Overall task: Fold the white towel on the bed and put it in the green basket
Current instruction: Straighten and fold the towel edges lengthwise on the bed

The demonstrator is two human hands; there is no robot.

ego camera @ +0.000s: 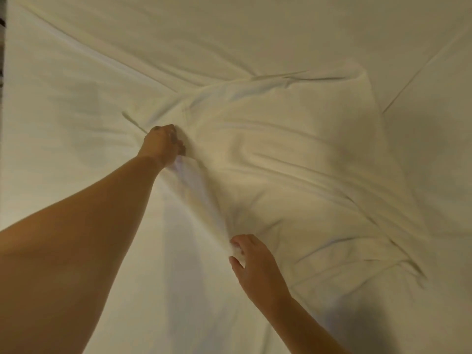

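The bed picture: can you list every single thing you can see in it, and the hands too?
white towel: one, white, rumpled on the bed, centre to right.
bed sheet: one, white, creased, fills nearly the whole view.
dark strip: one, dark, far left edge; cannot tell what it is.
green basket: none in view.
left hand: one, bare, gripping the towel's far edge.
right hand: one, bare, pinching the towel's near edge.

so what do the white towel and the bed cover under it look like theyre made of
White towel: soft woven cloth, matte, probably cotton. It bunches into thick rounded folds where the left hand and right hand grip it. Blur hides any terry pile.

Bed sheet: thinner smooth fabric, matte, likely cotton or a blend. It lies nearly flat with long sharp creases.
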